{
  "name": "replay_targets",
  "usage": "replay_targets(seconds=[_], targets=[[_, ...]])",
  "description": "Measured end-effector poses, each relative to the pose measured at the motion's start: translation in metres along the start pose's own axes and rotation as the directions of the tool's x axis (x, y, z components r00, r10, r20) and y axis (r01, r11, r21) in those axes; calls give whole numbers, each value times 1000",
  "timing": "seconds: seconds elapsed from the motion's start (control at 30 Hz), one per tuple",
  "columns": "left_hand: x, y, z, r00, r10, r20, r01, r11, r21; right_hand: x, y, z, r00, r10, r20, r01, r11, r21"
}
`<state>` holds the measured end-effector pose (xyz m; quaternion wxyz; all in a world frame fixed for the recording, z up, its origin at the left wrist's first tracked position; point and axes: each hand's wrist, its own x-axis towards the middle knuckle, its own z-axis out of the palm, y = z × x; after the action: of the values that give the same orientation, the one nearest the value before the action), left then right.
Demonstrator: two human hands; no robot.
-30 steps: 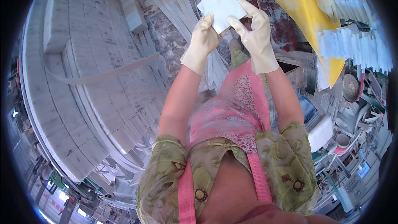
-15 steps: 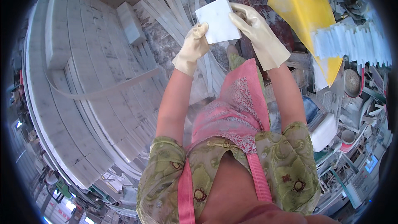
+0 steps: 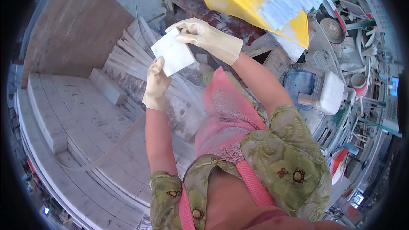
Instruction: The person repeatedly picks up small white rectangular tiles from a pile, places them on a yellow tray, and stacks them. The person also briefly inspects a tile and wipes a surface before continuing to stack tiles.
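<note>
White square tile (image 3: pixel 174 53), held just beyond the pink apron (image 3: pixel 226 106): left gloved hand (image 3: pixel 156 83), right gloved hand (image 3: pixel 206 38), each grip closed on opposite edges, likely balancing it while leaving its broad face uncovered!

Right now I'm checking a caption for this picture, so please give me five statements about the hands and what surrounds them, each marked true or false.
1. The left hand and right hand both hold one white tile. True.
2. Both hands are bare. False: they wear cream-coloured gloves.
3. The yellow sheet is to the left of the white tile. False: it is to the right in the view.
4. A row of thin white pieces overlaps the yellow sheet in the view. True.
5. The apron is plain blue. False: it is pink, with a speckled area.
</note>
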<state>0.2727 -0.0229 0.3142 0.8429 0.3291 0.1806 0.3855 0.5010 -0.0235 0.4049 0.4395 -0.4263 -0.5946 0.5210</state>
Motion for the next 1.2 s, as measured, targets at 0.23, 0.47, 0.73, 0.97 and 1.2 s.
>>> replay_targets(seconds=[0.23, 0.47, 0.73, 0.97, 1.2], targets=[[15, -10, 26, 1000, 2, 4, -1, 981, -195, -11, -31, -4, 998, -64, 16, 64, 998, -23], [11, 8, 36, 994, 27, -107, -53, 969, -242, -24, -54, 10, 985, -154, 72, 165, 966, -200], [-11, 31, 46, 981, 129, -145, -137, 990, -47, -26, -59, 20, 998, -52, 42, 56, 994, -91], [-39, 48, 57, 958, 176, -226, -156, 982, 102, -32, -66, 37, 992, -93, 87, 97, 995, -38], [-60, 52, 59, 951, 171, -259, -119, 971, 206, -34, -35, 61, 995, -38, -88, 61, 963, 264]])
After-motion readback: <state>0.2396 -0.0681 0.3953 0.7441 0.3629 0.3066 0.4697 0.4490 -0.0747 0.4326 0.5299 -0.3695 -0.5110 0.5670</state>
